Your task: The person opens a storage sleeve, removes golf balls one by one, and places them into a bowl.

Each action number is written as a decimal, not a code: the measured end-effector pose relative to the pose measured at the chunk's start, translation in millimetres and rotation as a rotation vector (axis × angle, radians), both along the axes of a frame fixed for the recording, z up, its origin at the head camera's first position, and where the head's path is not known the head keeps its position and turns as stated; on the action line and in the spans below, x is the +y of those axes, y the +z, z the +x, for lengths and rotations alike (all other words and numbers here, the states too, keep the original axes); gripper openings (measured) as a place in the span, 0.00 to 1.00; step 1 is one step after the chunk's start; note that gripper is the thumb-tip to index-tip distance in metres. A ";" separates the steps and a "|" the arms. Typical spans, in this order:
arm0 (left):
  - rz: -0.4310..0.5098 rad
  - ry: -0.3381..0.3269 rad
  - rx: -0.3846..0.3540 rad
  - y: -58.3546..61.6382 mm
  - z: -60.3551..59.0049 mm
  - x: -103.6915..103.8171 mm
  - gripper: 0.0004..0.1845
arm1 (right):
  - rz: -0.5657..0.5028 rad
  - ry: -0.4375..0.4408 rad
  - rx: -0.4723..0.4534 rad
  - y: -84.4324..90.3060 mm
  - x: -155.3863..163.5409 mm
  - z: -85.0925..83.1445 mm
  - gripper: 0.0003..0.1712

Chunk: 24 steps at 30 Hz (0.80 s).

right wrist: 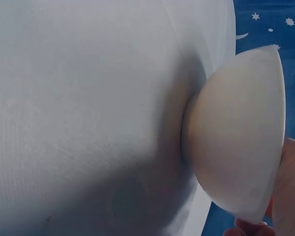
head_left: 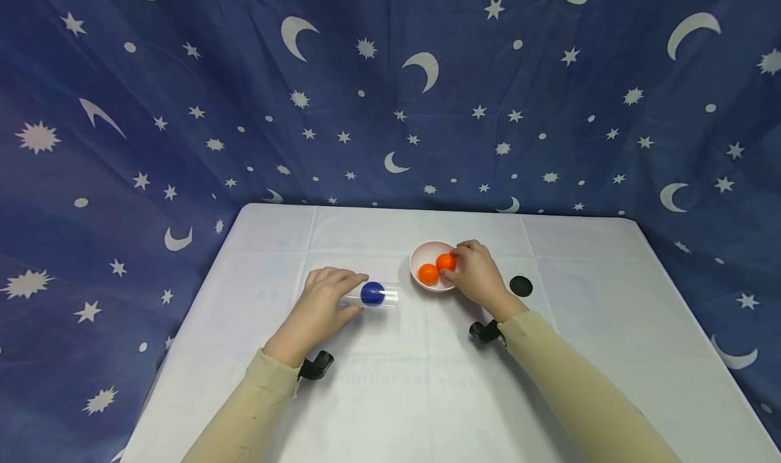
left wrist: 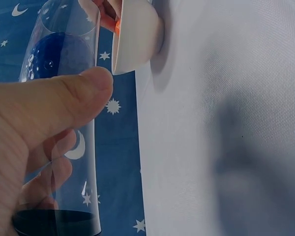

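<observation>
My left hand [head_left: 317, 307] grips a clear tube [head_left: 390, 294] lying on its side in the head view, thumb on the near side and fingers on the far side. Inside the tube is a blue ball [head_left: 373, 293]. A dark cap [left wrist: 56, 222] closes one end in the left wrist view. Over the right rim of a white bowl [head_left: 417, 254], my right hand [head_left: 478, 273] pinches an orange ball [head_left: 446, 262] between thumb and fingers. Another orange ball [head_left: 428, 274] rests beside it in the bowl. From the right wrist camera, the bowl [right wrist: 236, 132] hides most of the fingers.
A black disc [head_left: 521, 286] lies on the white-covered table [head_left: 378, 409], to the right of my right hand. Behind the table hangs a blue curtain [head_left: 366, 137] with moons and stars. Black camera mounts [head_left: 316, 366] sit at both wrists.
</observation>
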<state>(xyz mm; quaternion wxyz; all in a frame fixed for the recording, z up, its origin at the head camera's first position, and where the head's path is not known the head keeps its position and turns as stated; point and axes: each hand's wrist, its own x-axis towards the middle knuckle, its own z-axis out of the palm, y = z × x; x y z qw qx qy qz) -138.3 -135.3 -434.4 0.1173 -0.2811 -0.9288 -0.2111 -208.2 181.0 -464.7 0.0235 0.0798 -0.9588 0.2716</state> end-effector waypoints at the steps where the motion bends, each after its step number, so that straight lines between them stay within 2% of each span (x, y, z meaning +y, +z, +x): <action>1: 0.002 -0.002 0.002 0.0 0.1 0.2 0.28 | -0.001 0.001 -0.004 0.5 0.1 -0.1 0.27; 8: 0.002 -0.008 0.025 0.1 1.0 0.8 0.29 | -0.057 0.015 0.039 8.1 1.0 2.6 0.22; 16: 0.000 -0.008 0.024 2.2 0.1 1.9 0.29 | -0.119 0.053 0.075 22.8 -2.2 16.3 0.27; 24: -0.005 -0.010 0.014 3.6 -0.7 3.7 0.29 | -0.268 0.104 0.126 34.6 -6.4 33.7 0.30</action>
